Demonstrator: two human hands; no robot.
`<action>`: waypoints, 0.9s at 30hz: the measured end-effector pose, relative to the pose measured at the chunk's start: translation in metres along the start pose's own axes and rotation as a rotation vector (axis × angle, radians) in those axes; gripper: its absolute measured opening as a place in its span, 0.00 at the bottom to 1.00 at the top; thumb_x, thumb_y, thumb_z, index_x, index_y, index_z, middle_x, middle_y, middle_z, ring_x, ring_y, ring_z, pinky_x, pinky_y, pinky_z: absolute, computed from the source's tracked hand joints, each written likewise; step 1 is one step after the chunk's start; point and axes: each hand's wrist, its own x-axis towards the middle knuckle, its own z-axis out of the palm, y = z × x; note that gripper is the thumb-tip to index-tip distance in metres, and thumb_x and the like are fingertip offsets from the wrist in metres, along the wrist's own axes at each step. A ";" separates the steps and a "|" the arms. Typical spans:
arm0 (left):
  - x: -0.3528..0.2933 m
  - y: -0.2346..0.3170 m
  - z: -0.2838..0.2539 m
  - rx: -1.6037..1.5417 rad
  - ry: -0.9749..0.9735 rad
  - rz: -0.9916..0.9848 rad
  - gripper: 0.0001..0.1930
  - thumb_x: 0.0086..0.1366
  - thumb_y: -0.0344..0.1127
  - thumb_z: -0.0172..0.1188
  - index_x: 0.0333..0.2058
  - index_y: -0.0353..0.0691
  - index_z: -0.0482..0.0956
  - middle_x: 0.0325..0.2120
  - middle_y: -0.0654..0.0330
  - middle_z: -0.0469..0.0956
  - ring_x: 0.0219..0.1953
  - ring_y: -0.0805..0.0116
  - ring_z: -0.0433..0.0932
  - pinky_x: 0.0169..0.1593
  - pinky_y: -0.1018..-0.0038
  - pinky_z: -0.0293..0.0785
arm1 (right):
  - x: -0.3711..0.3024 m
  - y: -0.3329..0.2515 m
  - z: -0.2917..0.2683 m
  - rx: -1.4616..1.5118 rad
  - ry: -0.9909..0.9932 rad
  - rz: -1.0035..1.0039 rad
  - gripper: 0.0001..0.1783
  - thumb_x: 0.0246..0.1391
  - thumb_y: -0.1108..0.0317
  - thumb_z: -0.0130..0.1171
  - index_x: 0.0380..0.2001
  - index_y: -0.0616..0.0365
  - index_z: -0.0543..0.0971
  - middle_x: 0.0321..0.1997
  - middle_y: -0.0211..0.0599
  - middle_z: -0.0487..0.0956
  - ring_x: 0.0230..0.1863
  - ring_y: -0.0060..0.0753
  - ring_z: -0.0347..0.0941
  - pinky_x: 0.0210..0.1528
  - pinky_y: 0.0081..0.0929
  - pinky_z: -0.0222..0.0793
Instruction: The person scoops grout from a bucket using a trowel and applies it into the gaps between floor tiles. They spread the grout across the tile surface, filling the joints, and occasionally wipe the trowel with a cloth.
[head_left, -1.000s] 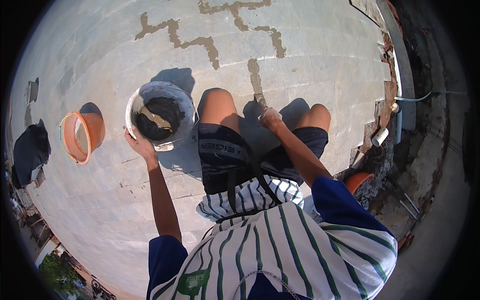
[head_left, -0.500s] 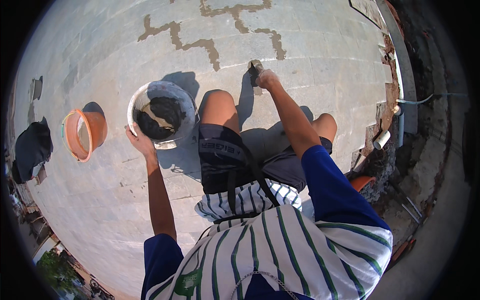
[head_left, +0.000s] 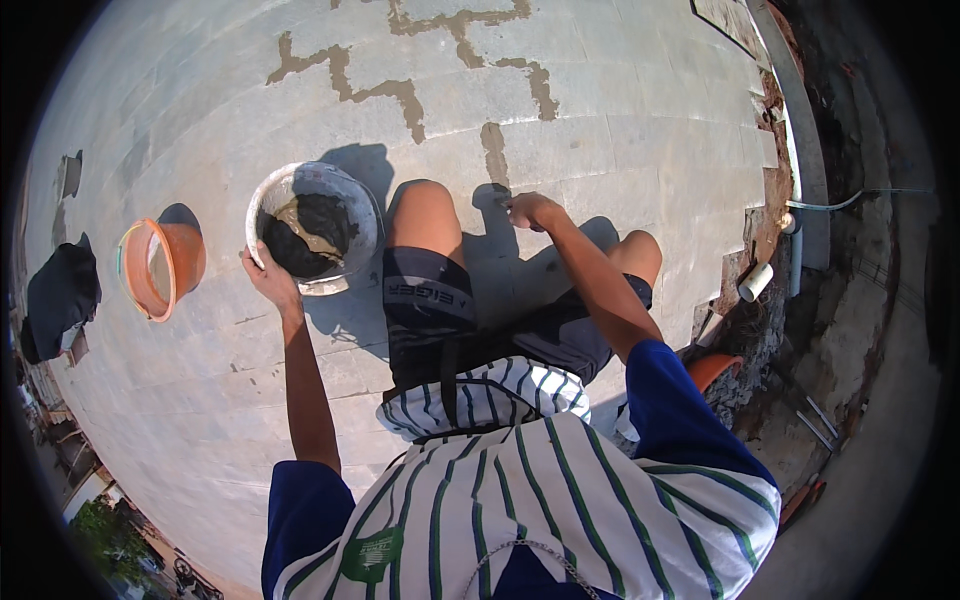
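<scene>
I squat on a grey tiled floor (head_left: 620, 130). My left hand (head_left: 268, 275) grips the near rim of a white bucket (head_left: 345, 185) that holds dark wet mortar (head_left: 300, 235). My right hand (head_left: 530, 210) reaches out past my knees, its fingers closed on a small dark tool (head_left: 497, 192). The tool's tip rests on the floor at the near end of a brown mortar-filled joint (head_left: 494, 150). More filled joints (head_left: 345, 85) zigzag across the tiles farther away.
An orange bucket (head_left: 160, 268) stands left of the white one, with a black cloth bundle (head_left: 60, 300) beyond it. At the right, the floor's edge is broken, with rubble, a short white pipe piece (head_left: 755, 282), a grey pipe (head_left: 800, 150) and an orange container (head_left: 712, 368).
My right hand stretched forward along the joint and has drawn back toward my knees. My left hand has stayed on the white bucket's rim.
</scene>
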 end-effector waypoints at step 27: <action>0.001 -0.014 -0.019 0.000 0.036 -0.078 0.22 0.68 0.45 0.52 0.50 0.32 0.67 0.44 0.57 0.70 0.45 0.69 0.68 0.51 0.75 0.64 | 0.006 0.002 0.071 -0.033 0.260 0.216 0.23 0.52 0.69 0.42 0.52 0.63 0.69 0.36 0.60 0.78 0.42 0.56 0.76 0.44 0.46 0.71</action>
